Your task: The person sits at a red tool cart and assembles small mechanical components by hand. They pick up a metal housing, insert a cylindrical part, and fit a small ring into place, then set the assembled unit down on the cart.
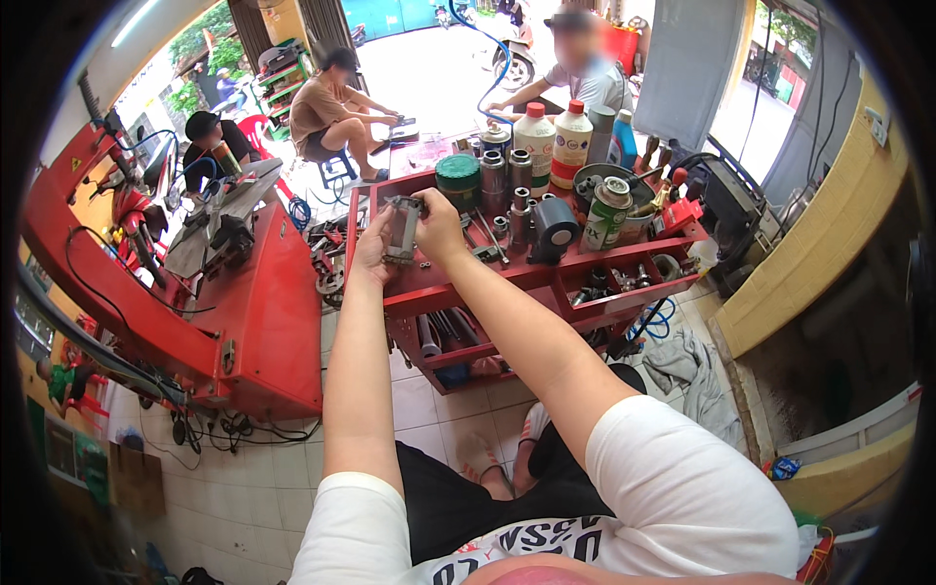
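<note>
Grey metal part: a grey, box-like metal frame part [402, 230] is held up between both hands, above the left front corner of the red metal tool cart [507, 281] that serves as worktop.
Left hand: the left hand [371, 252] is closed on the lower left side of the part, fingers wrapped from below and behind.
Right hand: the right hand [439, 226] grips the upper right side, with fingertips on the top edge.
Which hand is nearer: both hands touch the part; I judge that neither one is nearer, the part sits between them.
Long axis: the part stands almost upright, its long axis running from the cart top upward, with a small tilt to the left at the top.
Direction it points: the broad open face seems turned toward the person; I cannot tell which end is the working end.
Things about: small dark screws or nuts [426, 263] lie on the cart top just below the hands; a round green tin [457, 175] and steel sockets [519, 211] stand behind, well apart from the part.
Other people: two seated persons work farther back, away from the cart.
</note>
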Motion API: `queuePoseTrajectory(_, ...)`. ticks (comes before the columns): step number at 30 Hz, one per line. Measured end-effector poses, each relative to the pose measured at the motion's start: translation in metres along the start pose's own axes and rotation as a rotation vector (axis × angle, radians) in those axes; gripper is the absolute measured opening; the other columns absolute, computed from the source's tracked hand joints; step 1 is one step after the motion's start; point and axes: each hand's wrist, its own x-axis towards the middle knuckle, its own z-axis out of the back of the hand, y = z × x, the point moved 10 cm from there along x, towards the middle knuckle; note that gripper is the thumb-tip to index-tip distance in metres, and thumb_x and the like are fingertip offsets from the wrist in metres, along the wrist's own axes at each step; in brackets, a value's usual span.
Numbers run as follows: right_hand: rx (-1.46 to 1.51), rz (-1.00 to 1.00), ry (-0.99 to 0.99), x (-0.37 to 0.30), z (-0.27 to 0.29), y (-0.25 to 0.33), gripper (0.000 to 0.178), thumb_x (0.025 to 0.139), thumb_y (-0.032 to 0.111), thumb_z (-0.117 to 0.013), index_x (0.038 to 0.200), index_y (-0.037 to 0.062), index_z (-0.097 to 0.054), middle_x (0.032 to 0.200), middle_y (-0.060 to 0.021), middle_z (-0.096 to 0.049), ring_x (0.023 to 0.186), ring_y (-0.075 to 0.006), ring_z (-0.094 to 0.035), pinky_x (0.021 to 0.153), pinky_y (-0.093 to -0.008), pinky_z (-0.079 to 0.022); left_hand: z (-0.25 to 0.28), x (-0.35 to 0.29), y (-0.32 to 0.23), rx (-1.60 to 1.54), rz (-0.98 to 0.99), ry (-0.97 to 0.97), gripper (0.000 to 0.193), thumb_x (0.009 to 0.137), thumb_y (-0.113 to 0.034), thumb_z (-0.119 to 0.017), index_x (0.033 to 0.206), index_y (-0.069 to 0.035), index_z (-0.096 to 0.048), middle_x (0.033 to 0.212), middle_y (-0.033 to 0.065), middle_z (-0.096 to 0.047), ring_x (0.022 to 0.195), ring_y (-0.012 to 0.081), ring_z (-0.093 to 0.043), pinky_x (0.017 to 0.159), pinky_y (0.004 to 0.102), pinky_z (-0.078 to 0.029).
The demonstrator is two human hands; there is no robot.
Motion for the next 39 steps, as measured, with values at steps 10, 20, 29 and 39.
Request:
queuePoseTrajectory(10, 0.01, -0.046, 0.044, -0.002, 0.001, 0.005, 0.023, 0.085, 0.005, -0.076, 0.107, 0.0057, -0.075, 0.083, -0.0077, -0.07, 0.069, -0.016, -0.061, 0.065, -0.0311, -0.051, 0.017, 0.011, 0.007, -0.031, -0.008, -0.068, 0.027, 0.108, -0.034, -0.061, 0.124, -0.014, -0.068, 0.108, 0.0032, -0.075, 0.088, 0.0196, -0.075, 0.07, 0.0387, -0.063)
queuePoseTrajectory(20, 0.018, -0.089, 0.072, -0.001, -0.004, 0.003, 0.024, 0.083, 0.006, -0.075, 0.106, 0.0036, -0.072, 0.091, -0.0136, -0.071, 0.075, -0.0282, -0.067, 0.069, -0.0385, -0.054, 0.016, 0.005, 0.004, -0.004, -0.013, -0.069, 0.024, 0.107, -0.03, -0.062, 0.126, -0.016, -0.067, 0.11, 0.004, -0.075, 0.091, 0.0196, -0.075, 0.07, 0.0401, -0.063)
queuePoseTrajectory(29, 0.016, -0.05, 0.044, 0.002, -0.005, 0.006, 0.024, 0.083, 0.008, -0.079, 0.106, 0.0035, -0.072, 0.091, -0.0118, -0.071, 0.076, -0.0246, -0.066, 0.069, -0.0361, -0.053, 0.02, 0.009, 0.005, -0.032, 0.001, -0.114, 0.022, 0.106, -0.034, -0.063, 0.117, -0.016, -0.07, 0.103, 0.0016, -0.076, 0.085, 0.0187, -0.074, 0.068, 0.0402, -0.061)
queuePoseTrajectory(39, -0.005, -0.004, 0.034, 0.001, -0.003, 0.004, 0.019, 0.086, 0.011, -0.081, 0.102, 0.0041, -0.075, 0.085, -0.0072, -0.071, 0.073, -0.017, -0.062, 0.068, -0.0312, -0.052, 0.028, 0.019, 0.009, -0.051, -0.03, -0.084, 0.026, 0.107, -0.037, -0.064, 0.119, -0.015, -0.072, 0.109, 0.0015, -0.078, 0.089, 0.0177, -0.075, 0.073, 0.0376, -0.062)
